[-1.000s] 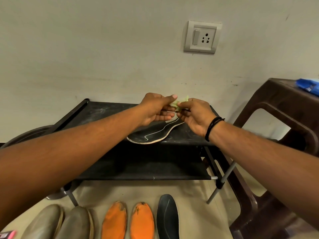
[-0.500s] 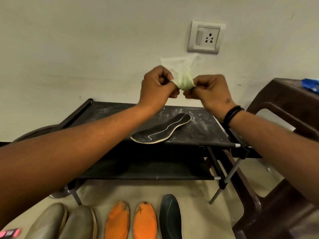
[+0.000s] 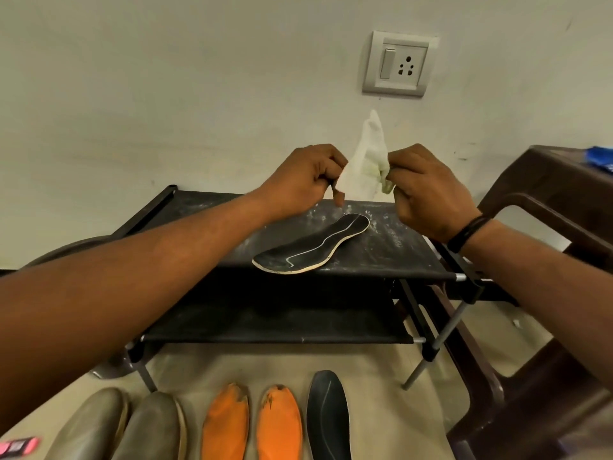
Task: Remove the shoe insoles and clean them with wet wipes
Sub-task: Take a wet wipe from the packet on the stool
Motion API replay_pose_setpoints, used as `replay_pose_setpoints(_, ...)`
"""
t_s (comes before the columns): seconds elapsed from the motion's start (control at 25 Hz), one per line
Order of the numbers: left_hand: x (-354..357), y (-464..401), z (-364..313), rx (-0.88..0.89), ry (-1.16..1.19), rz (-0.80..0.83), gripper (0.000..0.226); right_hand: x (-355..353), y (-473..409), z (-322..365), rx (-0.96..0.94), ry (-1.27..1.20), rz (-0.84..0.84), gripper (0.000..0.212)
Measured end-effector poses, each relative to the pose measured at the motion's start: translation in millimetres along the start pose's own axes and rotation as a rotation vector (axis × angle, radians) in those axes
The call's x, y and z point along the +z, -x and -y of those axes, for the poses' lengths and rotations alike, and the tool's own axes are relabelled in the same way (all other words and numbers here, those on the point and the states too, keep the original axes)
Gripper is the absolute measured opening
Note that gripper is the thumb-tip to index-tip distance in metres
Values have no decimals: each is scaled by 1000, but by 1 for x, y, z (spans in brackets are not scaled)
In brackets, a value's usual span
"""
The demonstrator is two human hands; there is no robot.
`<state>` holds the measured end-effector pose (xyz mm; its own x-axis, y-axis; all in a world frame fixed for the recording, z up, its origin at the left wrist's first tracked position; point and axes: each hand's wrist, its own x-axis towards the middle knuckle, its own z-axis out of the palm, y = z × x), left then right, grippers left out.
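Head view: over the shoe rack (image 3: 391, 257) lies a black insole (image 3: 311, 249). Above it our left hand (image 3: 303, 179) and right hand (image 3: 428, 190) each pinch the wet wipe (image 3: 363, 167); we should spread it flat before wiping.

Bare shelf top (image 3: 205, 210) left of the black insole (image 3: 311, 249); brown chair (image 3: 544, 207) close on the right

Black 2-tier shoe rack (image 3: 391, 257), top shelf dusty w/ white specks; one black insole (image 3: 311, 249) flat on it; floor (image 3: 371, 370) below: 2 grey insoles (image 3: 116, 426), 2 orange insoles (image 3: 252, 423), 1 black floor insole (image 3: 328, 416).
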<state>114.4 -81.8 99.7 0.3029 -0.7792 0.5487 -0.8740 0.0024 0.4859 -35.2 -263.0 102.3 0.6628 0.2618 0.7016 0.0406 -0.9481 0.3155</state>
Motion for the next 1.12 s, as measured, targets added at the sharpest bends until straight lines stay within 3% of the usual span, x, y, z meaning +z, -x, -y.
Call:
replay_pose_setpoints(0.12,5,2,1,-145,29,-143,37,2,3,-2,129,-145,70,23)
replay_pose_setpoints(0.24,7,-3,-6,-280,377,-267,20,8,0,6,73,-27,295,28)
replay_pose_setpoints(0.32,5,-3,-12,-241,487,-156,24,10,-1,9,22,63,386,31)
replay_pose_setpoints(0.4,4,1,-12,-100,314,1,17,14,-2,13,138,-29,376,34)
replay_pose_setpoints(0.48,1,8,-13,-33,196,300,13,18,-6,15,538,-381,323,36)
replay_pose_setpoints(0.56,-1,12,-15,-71,168,610,20,19,-10,18,970,-888,250,33)
replay_pose_setpoints(0.6,1,12,-17,-100,191,627,25,19,-11,19,1086,-1051,206,29)
replay_pose_setpoints(0.68,8,8,-16,-129,193,325,30,18,-11,22,1147,-1160,175,21)
replay_pose_setpoints(0.76,16,5,-11,-51,-4,-28,27,17,-11,27,1165,-1229,173,19)
replay_pose_setpoints(0.88,21,4,0,23,-145,-59,43,19,-11,31,1175,-1379,180,20)
replay_pose_setpoints(1.04,21,2,6,-47,-213,-88,26,22,-14,29,1106,-1383,169,27)
replay_pose_setpoints(1.12,21,-2,5,-153,-180,-48,19,23,-17,26,988,-1203,216,30)
